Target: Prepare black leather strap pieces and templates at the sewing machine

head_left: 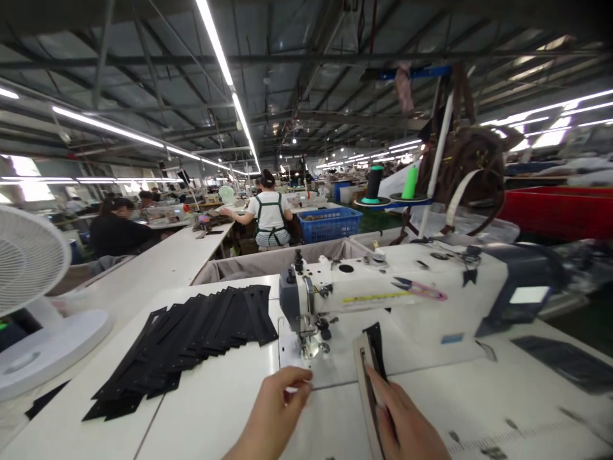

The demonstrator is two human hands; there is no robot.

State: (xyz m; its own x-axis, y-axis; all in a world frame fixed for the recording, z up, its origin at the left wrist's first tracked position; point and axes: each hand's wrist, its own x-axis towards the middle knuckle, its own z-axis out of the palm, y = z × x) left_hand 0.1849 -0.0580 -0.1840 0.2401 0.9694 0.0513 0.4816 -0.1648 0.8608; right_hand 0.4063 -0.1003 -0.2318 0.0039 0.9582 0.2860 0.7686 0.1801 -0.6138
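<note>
My left hand [278,412] is just in front of the presser foot and needle area [310,347] of a white sewing machine [364,281]. Its thumb and forefinger are pinched together; whatever lies between them, if anything, is too small to make out. To the right, my right hand [407,415] is closed on a long beige slotted strip [363,377], held on edge with a black piece [376,342] against its far side. Left of the machine, several flat black pieces with small holes [201,335] lie fanned out and overlapping on the white table [215,409].
A white fan [29,268] stands at the left. Thread snips [421,289] lie against the machine body. Black and green thread cones [409,183] stand behind, near a hanging brown bag [472,172]. Ahead are a blue crate [330,225] and a seated co-worker [269,214]; a red bin [560,211] is at right.
</note>
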